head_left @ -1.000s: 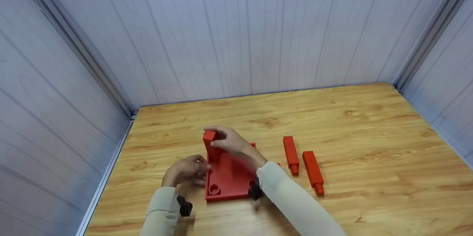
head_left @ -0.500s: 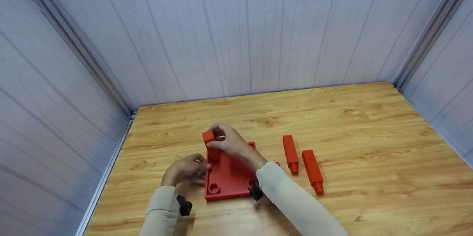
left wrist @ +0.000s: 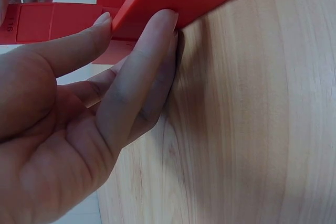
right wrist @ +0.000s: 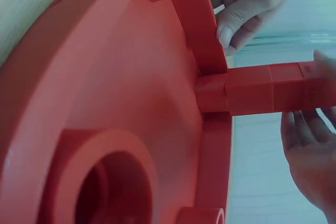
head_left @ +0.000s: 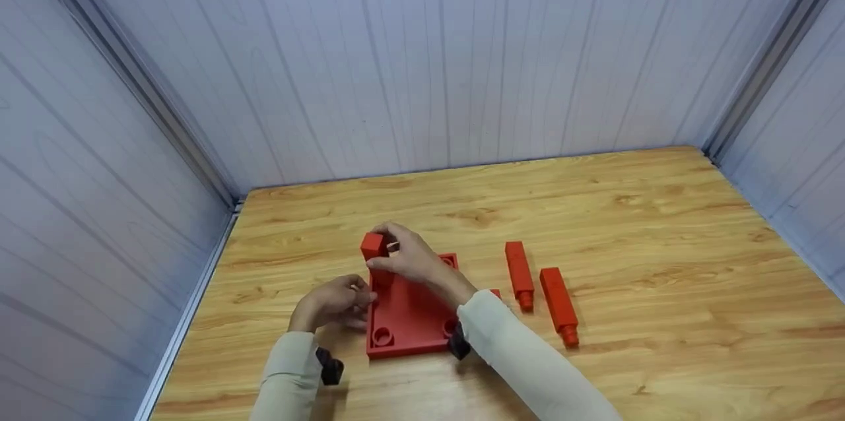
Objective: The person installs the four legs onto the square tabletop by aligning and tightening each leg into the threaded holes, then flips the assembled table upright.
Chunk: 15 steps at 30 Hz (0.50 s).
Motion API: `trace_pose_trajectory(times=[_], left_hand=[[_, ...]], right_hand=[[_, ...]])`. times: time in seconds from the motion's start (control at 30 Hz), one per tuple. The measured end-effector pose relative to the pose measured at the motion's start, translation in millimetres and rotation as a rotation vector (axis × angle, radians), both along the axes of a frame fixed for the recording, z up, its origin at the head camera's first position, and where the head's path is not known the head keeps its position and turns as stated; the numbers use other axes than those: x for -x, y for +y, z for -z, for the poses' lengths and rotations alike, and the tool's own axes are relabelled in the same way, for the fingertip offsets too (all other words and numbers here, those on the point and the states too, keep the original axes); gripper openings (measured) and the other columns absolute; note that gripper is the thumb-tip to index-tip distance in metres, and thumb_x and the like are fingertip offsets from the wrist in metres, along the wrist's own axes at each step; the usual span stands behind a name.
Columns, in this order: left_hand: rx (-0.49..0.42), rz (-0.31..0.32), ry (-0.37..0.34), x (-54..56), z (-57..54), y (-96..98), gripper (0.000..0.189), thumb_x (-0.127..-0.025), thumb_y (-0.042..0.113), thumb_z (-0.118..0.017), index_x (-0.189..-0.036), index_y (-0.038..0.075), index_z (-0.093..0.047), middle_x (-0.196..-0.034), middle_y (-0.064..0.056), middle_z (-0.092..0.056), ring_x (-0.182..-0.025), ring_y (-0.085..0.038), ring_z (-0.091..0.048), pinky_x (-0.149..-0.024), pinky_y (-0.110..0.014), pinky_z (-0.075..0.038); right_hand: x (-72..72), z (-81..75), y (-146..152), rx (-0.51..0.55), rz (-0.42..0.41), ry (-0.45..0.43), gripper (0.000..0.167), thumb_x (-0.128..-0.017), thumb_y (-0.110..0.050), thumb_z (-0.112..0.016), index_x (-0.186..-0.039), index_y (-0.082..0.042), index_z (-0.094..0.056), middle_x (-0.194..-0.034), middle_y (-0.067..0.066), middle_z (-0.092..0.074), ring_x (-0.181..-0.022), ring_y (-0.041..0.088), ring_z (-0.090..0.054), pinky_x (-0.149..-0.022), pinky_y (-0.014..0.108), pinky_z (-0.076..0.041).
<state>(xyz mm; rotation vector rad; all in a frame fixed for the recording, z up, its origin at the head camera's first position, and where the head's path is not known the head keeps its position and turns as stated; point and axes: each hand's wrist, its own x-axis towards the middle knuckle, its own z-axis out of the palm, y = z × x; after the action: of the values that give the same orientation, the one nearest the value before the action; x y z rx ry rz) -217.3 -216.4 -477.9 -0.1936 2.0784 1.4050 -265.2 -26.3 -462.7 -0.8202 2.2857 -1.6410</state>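
Note:
A red square leg stands upright at the far left corner of a shallow red panel with a raised rim and round corner sockets. In the right wrist view, the leg meets its corner socket with no visible gap. My right hand grips the leg near its top between thumb and fingers. My left hand pinches the panel's left edge. Seen from the left wrist, the thumb of that hand lies near the foot of the leg, with fingers against the panel's outer side.
Two more red legs, one and another, lie on the wooden table right of the panel, peg ends toward me. A red piece shows partly behind my right sleeve. Pale panelled walls enclose the table.
The right thumb and fingers have shifted round the leg, and its top has turned slightly. My left hand, the panel and the lying legs have stayed put.

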Motion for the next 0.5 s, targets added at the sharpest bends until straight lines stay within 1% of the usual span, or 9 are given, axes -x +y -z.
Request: trace_pose_trajectory(times=[0.1, 0.2, 0.33, 0.5], left_hand=[[-0.008, 0.002, 0.006, 0.1, 0.0, -0.7, 0.019, -0.096, 0.014, -0.056, -0.107, 0.002, -0.046, -0.084, -0.009, -0.057, -0.076, -0.021, -0.063, -0.071, -0.036, -0.059], [-0.015, -0.006, 0.01, -0.1, 0.1, 0.2, 0.019, -0.096, 0.013, -0.056, -0.107, 0.002, -0.046, -0.085, -0.009, -0.057, -0.076, -0.021, -0.063, -0.071, -0.037, -0.059], [-0.022, -0.014, 0.006, -0.3, 0.1, 1.1, 0.019, -0.096, 0.012, -0.056, -0.107, 0.002, -0.046, -0.085, -0.01, -0.057, -0.076, -0.021, -0.063, -0.071, -0.038, -0.059], [-0.015, -0.02, 0.0, 0.1, -0.5, 0.9, 0.019, -0.096, 0.012, -0.056, -0.107, 0.002, -0.046, -0.085, -0.01, -0.056, -0.076, -0.021, -0.063, -0.071, -0.038, -0.059]], right_hand=[[1.9, -2.1, 2.1, 0.044, -0.078, -0.074, 0.053, -0.089, -0.012, -0.065, -0.139, -0.015, -0.046, -0.127, 0.004, -0.056, -0.115, 0.019, -0.053, -0.098, 0.037, -0.047], [3.8, -3.0, 3.8, 0.085, -0.126, -0.123, 0.054, -0.091, -0.004, -0.059, -0.142, -0.013, -0.045, -0.129, 0.01, -0.057, -0.113, 0.019, -0.053, -0.096, 0.035, -0.047], [4.9, -2.6, 4.3, 0.088, -0.119, -0.129, 0.052, -0.091, -0.003, -0.06, -0.14, -0.016, -0.048, -0.128, 0.011, -0.058, -0.112, 0.018, -0.054, -0.095, 0.033, -0.048], [5.7, -1.7, 3.6, 0.087, -0.114, -0.1, 0.05, -0.09, -0.004, -0.063, -0.136, -0.016, -0.049, -0.129, 0.008, -0.057, -0.119, 0.019, -0.055, -0.097, 0.035, -0.049]])
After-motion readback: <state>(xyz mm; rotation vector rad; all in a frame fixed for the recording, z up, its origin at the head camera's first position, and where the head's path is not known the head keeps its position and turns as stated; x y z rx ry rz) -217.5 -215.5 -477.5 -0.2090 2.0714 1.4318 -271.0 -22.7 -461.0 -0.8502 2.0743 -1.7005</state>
